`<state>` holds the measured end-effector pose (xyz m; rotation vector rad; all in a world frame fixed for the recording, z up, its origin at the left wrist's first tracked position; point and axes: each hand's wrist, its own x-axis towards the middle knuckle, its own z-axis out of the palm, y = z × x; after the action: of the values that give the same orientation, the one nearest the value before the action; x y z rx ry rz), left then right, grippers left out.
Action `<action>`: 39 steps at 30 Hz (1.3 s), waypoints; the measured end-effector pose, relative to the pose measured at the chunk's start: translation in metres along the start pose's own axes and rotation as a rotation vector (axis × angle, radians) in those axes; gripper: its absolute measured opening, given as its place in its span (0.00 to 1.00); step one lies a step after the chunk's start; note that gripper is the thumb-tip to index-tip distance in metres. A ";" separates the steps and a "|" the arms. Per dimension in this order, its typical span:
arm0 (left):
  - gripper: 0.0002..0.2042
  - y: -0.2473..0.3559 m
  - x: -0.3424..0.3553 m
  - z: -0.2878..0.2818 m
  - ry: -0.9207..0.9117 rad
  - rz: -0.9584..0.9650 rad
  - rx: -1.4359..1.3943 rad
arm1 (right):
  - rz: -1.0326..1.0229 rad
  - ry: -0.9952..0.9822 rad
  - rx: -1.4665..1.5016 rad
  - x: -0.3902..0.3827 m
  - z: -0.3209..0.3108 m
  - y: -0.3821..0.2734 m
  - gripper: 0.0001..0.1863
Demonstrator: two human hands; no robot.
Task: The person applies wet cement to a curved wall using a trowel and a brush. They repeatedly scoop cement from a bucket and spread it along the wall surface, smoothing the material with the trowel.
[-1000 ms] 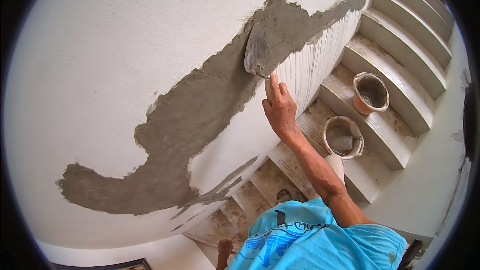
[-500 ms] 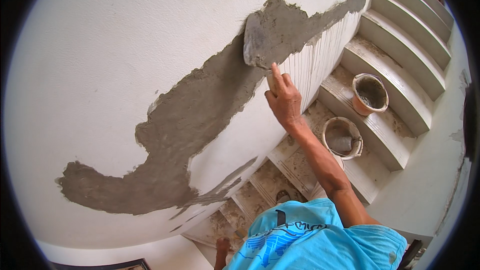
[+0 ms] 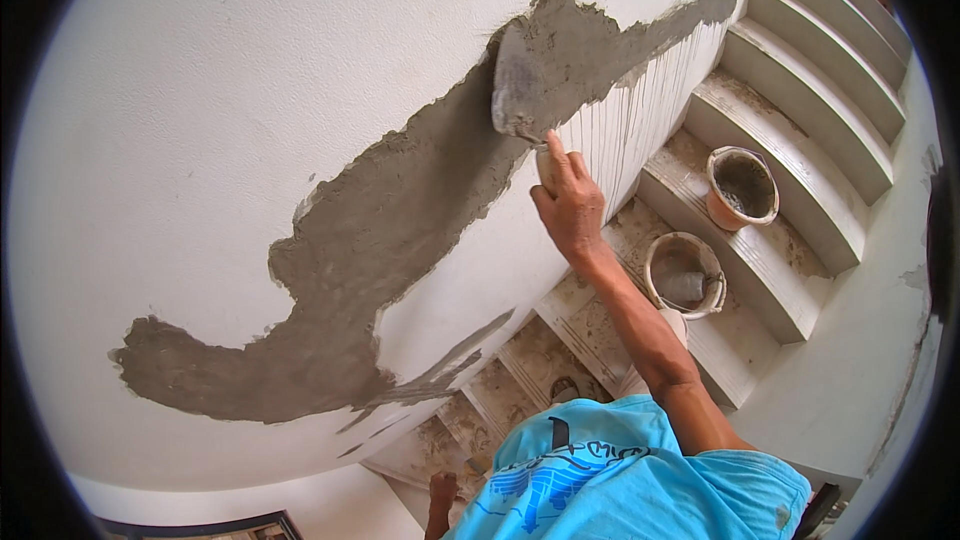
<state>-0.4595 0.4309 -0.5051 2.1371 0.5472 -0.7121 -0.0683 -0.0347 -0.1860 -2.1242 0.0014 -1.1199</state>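
My right hand [image 3: 572,202] is wrapped round the handle of a trowel [image 3: 516,90], its index finger stretched along toward the blade. The trowel's grey blade lies against a wide patch of wet grey mortar [image 3: 380,230] on the white wall [image 3: 230,110]. Rough, ragged edges border the mortar, which runs from lower left to upper right. My left hand [image 3: 443,486] hangs low beside my blue shirt, fingers curled; whether it holds anything is hidden. A small tan object shows just beyond it, too unclear to name.
Pale stairs [image 3: 790,130] climb to the upper right, spattered with mortar. On them stand an orange-brown bucket [image 3: 727,208] with grey mortar inside and a whitish bucket [image 3: 655,275] holding a grey cup-like thing. A dark-framed object [image 3: 285,524] is at the lower left.
The trowel and my right hand have shifted very slightly to the right and down in the picture, the blade still on the mortar. My left hand stays low.
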 end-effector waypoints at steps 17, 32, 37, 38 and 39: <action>0.13 0.053 -0.019 -0.003 0.031 -0.072 -0.057 | -0.062 0.004 -0.034 -0.008 0.008 -0.009 0.43; 0.13 0.024 -0.012 0.004 -0.018 -0.036 0.003 | -0.085 -0.003 0.027 -0.012 0.014 -0.019 0.42; 0.14 0.032 -0.017 0.004 -0.045 -0.062 -0.030 | -0.162 -0.109 0.043 -0.051 0.019 -0.023 0.43; 0.14 0.029 -0.017 0.003 -0.039 -0.047 -0.026 | -0.176 -0.142 0.056 -0.053 0.016 -0.025 0.43; 0.14 0.026 -0.017 0.001 -0.034 -0.030 -0.021 | -0.174 -0.139 0.047 -0.054 0.013 -0.026 0.43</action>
<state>-0.4569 0.4118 -0.4802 2.0973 0.5676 -0.7544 -0.1003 0.0093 -0.2135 -2.1884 -0.2769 -1.0570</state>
